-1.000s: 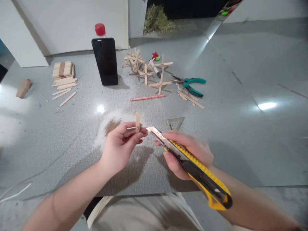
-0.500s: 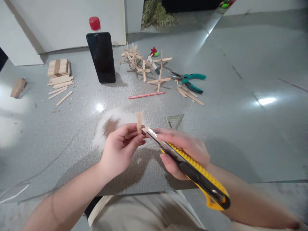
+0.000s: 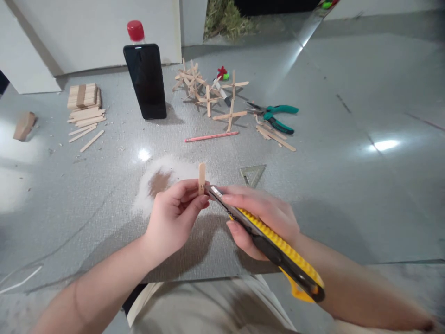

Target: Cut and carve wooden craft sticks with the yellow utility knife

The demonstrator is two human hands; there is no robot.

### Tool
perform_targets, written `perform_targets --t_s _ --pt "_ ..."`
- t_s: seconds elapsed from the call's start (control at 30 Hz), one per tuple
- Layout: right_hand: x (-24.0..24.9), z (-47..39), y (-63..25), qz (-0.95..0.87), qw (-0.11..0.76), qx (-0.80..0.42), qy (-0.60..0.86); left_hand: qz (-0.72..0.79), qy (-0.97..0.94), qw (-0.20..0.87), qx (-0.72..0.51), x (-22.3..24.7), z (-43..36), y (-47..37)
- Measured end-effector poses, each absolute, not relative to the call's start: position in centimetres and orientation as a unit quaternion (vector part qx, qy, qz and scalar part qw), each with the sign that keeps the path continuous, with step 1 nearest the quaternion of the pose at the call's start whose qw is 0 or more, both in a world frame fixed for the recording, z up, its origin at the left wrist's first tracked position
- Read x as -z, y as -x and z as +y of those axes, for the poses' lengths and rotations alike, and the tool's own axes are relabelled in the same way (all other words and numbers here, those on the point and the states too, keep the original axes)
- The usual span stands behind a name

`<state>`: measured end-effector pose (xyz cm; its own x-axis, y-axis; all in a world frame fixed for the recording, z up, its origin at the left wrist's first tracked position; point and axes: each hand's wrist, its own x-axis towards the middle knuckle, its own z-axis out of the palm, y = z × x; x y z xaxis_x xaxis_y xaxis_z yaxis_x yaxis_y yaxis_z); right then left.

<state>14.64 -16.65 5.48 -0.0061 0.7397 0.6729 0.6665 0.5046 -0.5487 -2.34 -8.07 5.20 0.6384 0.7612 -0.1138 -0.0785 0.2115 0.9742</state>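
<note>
Fingers of the left hand (image 3: 170,215) pinch a wooden stick (image 3: 202,174) upright; those of the right hand (image 3: 274,211) grip a yellow cutter (image 3: 274,250), its blade tip (image 3: 208,189) at the stick's lower part. Beyond the stick lies a pink pencil (image 3: 212,137).

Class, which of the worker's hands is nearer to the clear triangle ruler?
Right. The right hand is just on the person's side of the triangle ruler; the left hand is farther off, to its left.
</note>
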Motion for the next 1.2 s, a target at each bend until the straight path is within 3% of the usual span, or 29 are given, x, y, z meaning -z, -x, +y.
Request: perform_targets --t_s 1.2 --pt "-5.41 -16.32 -14.12 -0.712 0.506 -0.004 0.487 0.308 -0.573 0.696 -0.304 -4.99 -8.28 2.49"
